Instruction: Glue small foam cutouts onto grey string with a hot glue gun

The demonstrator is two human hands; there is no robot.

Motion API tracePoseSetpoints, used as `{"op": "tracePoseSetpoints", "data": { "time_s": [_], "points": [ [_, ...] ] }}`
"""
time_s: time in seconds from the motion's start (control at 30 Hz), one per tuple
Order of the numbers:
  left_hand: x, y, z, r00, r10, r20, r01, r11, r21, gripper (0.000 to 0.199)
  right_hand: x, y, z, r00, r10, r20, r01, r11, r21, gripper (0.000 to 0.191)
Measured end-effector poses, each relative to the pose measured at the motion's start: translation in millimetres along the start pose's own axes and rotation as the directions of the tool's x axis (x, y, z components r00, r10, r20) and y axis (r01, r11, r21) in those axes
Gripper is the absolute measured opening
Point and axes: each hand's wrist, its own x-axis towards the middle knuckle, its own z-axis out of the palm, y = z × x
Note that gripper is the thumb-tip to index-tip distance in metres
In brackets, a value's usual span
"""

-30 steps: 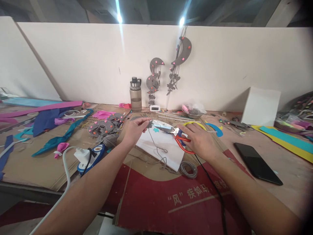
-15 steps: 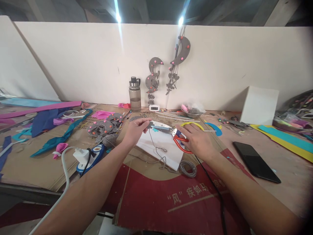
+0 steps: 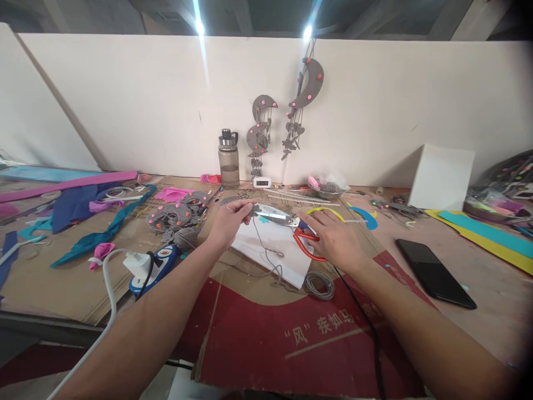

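My left hand [image 3: 231, 222] is closed in a pinch on a small grey piece [image 3: 255, 209], mostly hidden by the fingers. Grey cord [image 3: 266, 250] trails down from it across a white sheet of paper [image 3: 270, 241] to a loose coil [image 3: 320, 285]. My right hand [image 3: 335, 236] is closed round the red handles of a pair of scissors [image 3: 278, 217]. Their blades point left, with the tips right at the grey piece. Just behind the right hand's fingers lies a curved yellow piece [image 3: 328, 211], partly hidden.
Cardboard [image 3: 250, 344] covers the table's front. At left are pink-dotted grey pieces [image 3: 177, 214], a power strip [image 3: 160, 266] and coloured cloth strips [image 3: 100, 239]. Behind stand a bottle [image 3: 229, 161] and a small clock [image 3: 262, 182]. A phone [image 3: 435, 272] lies at right, a black cable [image 3: 370, 328] in front.
The scissor blades have tilted slightly and now catch more light, their tips a little further left at the grey piece. Both hands stay in nearly the same place, with their grips unchanged.
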Motion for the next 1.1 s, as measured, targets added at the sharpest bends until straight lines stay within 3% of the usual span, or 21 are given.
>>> {"op": "tracePoseSetpoints", "data": {
  "time_s": [0.5,1.1],
  "points": [
    [-0.3,-0.7,-0.3,1.000,-0.003,-0.017,0.004,1.000,0.023,0.032,-0.4,-1.0,-2.1,1.000,0.000,0.015,0.000,1.000,0.005,0.053],
    [-4.5,6.1,5.9,0.999,-0.042,0.021,0.044,0.994,-0.097,0.029,-0.3,-3.7,-3.8,0.999,-0.004,0.053,0.004,1.000,0.004,0.054]
  ]
}}
